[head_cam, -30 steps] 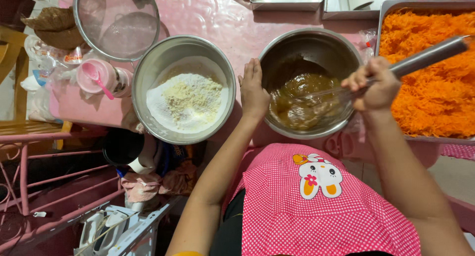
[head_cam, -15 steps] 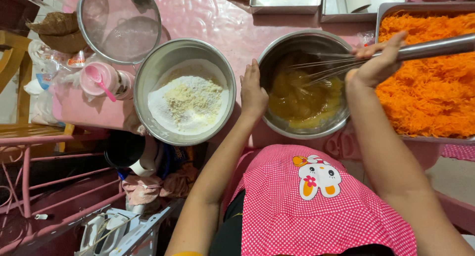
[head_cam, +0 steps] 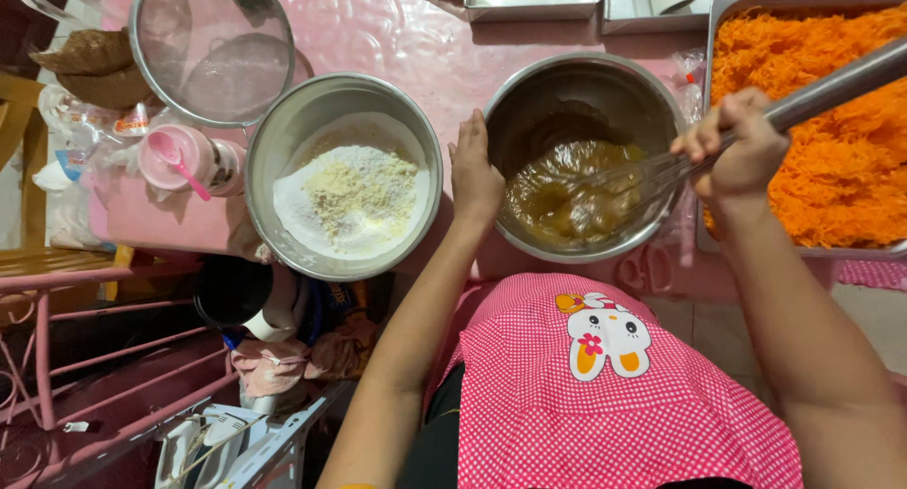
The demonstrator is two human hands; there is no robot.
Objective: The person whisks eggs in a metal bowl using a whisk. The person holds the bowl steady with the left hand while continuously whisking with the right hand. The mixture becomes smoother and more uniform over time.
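Gripping the long steel handle of a whisk point(head_cam: 661, 172), the right hand point(head_cam: 735, 154) has its fingers closed round it, tilting the wire loops down into a round steel mixing bowl point(head_cam: 529, 92) of glossy brown batter point(head_cam: 567, 201) near the middle of the pink worktop point(head_cam: 406, 35). The left hand point(head_cam: 472, 177) lies flat, fingers straight and open, pressed to the bowl's left rim, seemingly to steady it. To the left sits a second steel bowl point(head_cam: 283, 139) heaped with powdery white and pale yellow flour, beside a round mesh sieve point(head_cam: 213, 50). A steel tray point(head_cam: 723, 7) of stringy orange shreds lies on the right.
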